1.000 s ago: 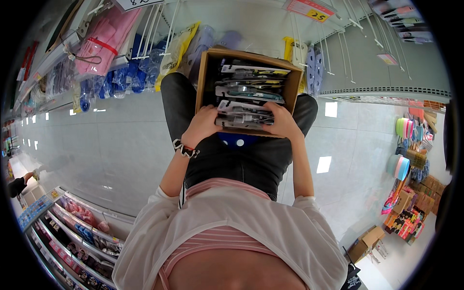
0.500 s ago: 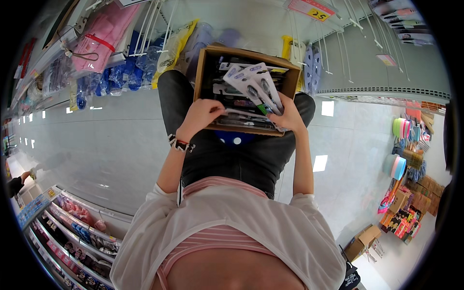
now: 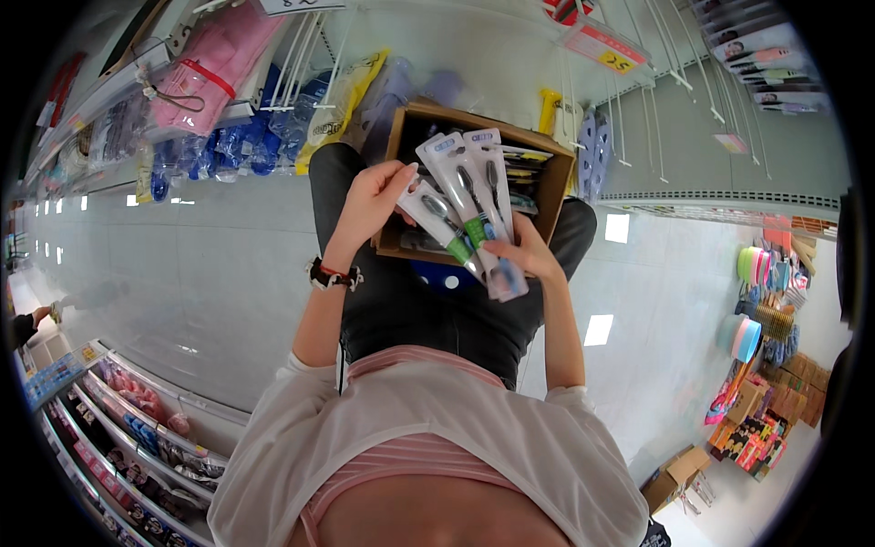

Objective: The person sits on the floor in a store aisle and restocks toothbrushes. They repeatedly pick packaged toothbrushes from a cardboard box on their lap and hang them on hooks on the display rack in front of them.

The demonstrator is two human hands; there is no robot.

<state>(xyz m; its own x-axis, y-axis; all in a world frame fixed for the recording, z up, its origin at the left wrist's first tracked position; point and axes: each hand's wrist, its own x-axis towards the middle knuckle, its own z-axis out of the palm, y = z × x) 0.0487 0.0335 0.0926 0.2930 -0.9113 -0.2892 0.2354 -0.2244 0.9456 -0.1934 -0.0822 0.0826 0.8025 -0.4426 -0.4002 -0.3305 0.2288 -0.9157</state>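
Toothbrush packs stand fanned above the front of the cardboard box, the right hand pinching their lower part with its thumb across the front, while the left hand pinches the leftmost pack's upper end between thumb and fingers. It looks like sorting or gathering is in hand, and the next move calls for steady pinching while the edges are evened. The right fingers behind, the exact count and much of the box's contents are hidden.
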